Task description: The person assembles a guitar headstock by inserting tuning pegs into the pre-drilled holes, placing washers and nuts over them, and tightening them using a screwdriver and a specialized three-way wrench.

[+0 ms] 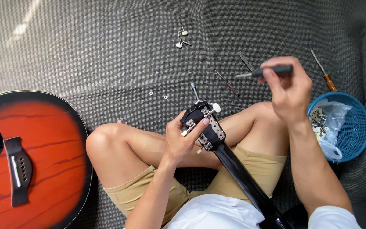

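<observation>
Left hand [182, 142] grips the black guitar headstock [204, 125] above the crossed legs, fingers wrapped around it. Right hand [289, 91], raised beyond it, holds a screwdriver [264, 73] closed in its fingers. A blue basket [356, 127] lies right of that hand; small parts [182, 37], probably tuning pegs, lie farther out.

Dark grey woven floor mat [106, 51] (pale daylight streak [22, 25] top left), even overhead light.
</observation>
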